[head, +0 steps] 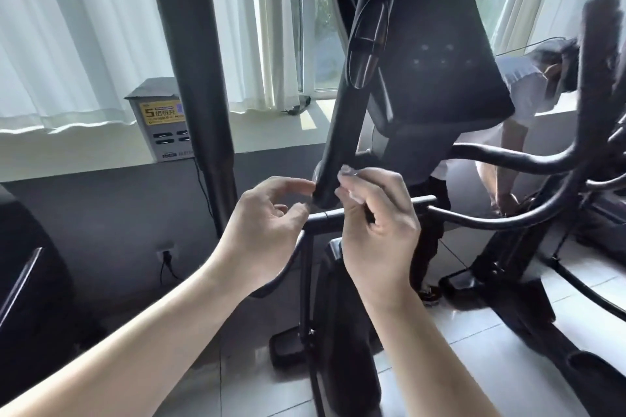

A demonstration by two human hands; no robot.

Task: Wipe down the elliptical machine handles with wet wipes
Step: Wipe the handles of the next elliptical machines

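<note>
Two hands (267, 230) (376, 230) beside one handle (342, 132)

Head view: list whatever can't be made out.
- Scrap pinched by right hand: fingers hide most; wipe or not, unclear.
- Left hand: grip hidden behind its fingers.
- Far handle: blurred at right edge.
- Person: mostly behind console.

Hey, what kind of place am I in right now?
Likely a gym or fitness room: an elliptical console and handle in front, a second exercise machine on the right, and a charging box on the windowsill.
</note>
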